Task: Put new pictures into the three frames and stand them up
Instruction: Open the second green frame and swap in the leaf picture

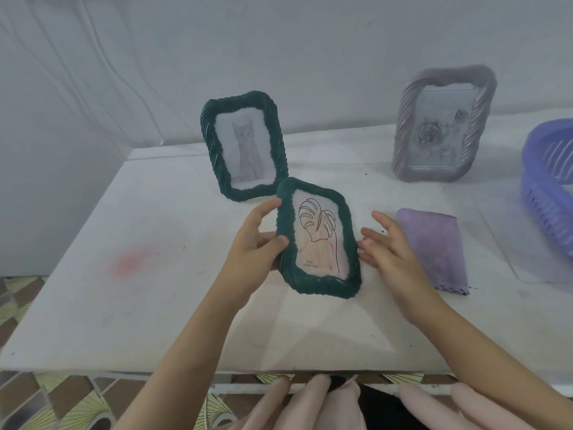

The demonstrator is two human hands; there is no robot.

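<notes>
Thumb and curled fingers of our left hand (257, 243) grip the left border of a dark green frame (319, 237). The thumb lies across the front of its ribbed rim and the other fingers go behind it. We hold this frame above the middle of the white table (124, 305), tilted back, with its top leaning towards the left. It holds a line drawing of a large leaf. Our right hand (387, 243) is spread loosely with its fingers nearly straight, its fingertips just beside the frame's right border. We cannot tell whether they touch it.

Behind the held frame, towards the table's far edge, a second dark green frame (245, 147) stands upright with a drawing of a sitting cat in it. Its lower right corner is hidden by the top of the frame we hold. Well apart from it, near the far right corner, a silver-grey frame (443, 125) stands upright and shows grey roses.

A folded purple cloth (434, 249) lies flat on the table just right of our right hand. A purple slatted basket (548, 181) sits at the right edge, partly out of view. A faint pink stain (130, 259) marks the table surface towards the left edge.
</notes>
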